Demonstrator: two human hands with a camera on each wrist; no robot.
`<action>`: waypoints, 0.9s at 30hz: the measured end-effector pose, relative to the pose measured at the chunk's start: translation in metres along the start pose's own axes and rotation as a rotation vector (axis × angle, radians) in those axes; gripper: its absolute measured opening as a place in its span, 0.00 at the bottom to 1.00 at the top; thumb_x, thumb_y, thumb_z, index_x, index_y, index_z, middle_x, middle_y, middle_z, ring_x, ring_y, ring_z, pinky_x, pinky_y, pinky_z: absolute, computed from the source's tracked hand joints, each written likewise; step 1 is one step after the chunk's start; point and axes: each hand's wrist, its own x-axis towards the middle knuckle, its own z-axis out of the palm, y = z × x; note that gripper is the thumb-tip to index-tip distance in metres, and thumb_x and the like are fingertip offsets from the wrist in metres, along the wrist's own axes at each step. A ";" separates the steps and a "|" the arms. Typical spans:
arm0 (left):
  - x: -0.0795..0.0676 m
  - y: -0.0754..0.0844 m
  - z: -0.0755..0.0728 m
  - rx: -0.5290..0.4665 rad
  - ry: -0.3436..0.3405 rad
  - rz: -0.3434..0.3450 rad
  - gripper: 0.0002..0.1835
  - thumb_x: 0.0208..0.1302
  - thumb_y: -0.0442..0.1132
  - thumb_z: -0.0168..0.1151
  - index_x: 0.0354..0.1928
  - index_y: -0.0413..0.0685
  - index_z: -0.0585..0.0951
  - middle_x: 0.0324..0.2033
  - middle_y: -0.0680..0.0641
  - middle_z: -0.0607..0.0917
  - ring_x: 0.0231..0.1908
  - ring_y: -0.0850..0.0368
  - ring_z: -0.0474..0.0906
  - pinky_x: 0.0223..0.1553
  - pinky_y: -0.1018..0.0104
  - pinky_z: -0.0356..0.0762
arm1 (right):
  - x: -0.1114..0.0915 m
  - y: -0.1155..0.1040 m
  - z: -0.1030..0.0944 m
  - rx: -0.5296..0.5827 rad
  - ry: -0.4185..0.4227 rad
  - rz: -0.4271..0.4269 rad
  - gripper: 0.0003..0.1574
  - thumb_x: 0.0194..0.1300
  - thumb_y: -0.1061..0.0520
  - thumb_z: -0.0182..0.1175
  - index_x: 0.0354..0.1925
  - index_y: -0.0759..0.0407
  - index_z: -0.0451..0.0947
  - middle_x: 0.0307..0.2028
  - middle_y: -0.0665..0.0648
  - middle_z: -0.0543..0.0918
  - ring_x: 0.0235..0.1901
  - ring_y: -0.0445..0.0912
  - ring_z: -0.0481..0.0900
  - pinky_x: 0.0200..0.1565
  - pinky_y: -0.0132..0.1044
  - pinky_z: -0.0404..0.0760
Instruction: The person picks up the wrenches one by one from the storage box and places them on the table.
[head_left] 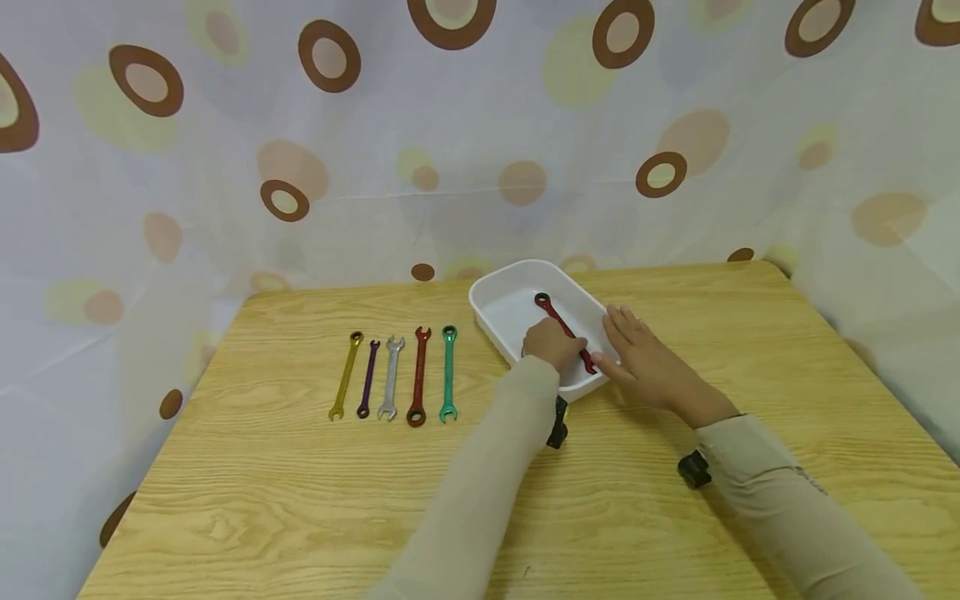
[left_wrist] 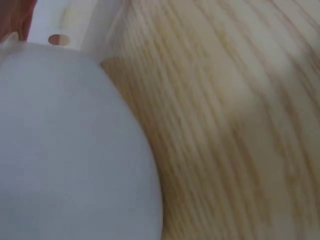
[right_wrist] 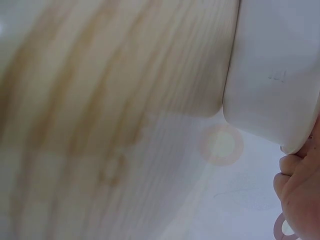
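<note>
A white tray (head_left: 501,328) stands toward the back of the wooden table, with a red combination wrench (head_left: 555,314) lying slantwise inside it. My left hand (head_left: 551,343) reaches over the near side into the tray and grips the red wrench about its middle; most of its fingers are hidden from the head view. With fingers extended, my right hand (head_left: 651,367) rests against the tray's right rim. The right wrist view shows the tray's outer wall (right_wrist: 272,65) beside that hand. In the left wrist view, the tray's white side (left_wrist: 75,140) fills the left part.
Left of the tray, several wrenches lie in a row: gold (head_left: 346,375), purple (head_left: 368,379), silver (head_left: 391,379), a second red one (head_left: 419,375) and green (head_left: 448,373). A patterned cloth (head_left: 465,108) hangs behind the wooden table (head_left: 300,500).
</note>
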 end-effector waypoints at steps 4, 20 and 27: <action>-0.010 0.006 -0.002 0.047 0.017 -0.012 0.15 0.57 0.53 0.66 0.30 0.47 0.81 0.31 0.50 0.84 0.35 0.56 0.79 0.33 0.67 0.77 | -0.001 0.001 0.000 0.000 -0.007 0.004 0.45 0.76 0.40 0.40 0.71 0.73 0.43 0.73 0.71 0.42 0.72 0.64 0.36 0.70 0.56 0.42; 0.001 0.005 0.004 0.128 0.011 -0.034 0.18 0.57 0.54 0.66 0.35 0.45 0.83 0.30 0.49 0.85 0.30 0.58 0.78 0.31 0.68 0.77 | 0.001 0.001 0.001 0.003 0.001 -0.003 0.46 0.76 0.40 0.40 0.71 0.74 0.43 0.73 0.71 0.42 0.72 0.65 0.36 0.70 0.57 0.42; 0.002 0.002 0.004 0.074 0.020 -0.021 0.14 0.58 0.49 0.66 0.33 0.43 0.83 0.26 0.50 0.83 0.25 0.59 0.75 0.27 0.70 0.75 | 0.001 0.002 0.001 0.003 -0.011 0.005 0.45 0.76 0.41 0.40 0.71 0.74 0.43 0.73 0.71 0.41 0.72 0.64 0.35 0.70 0.57 0.41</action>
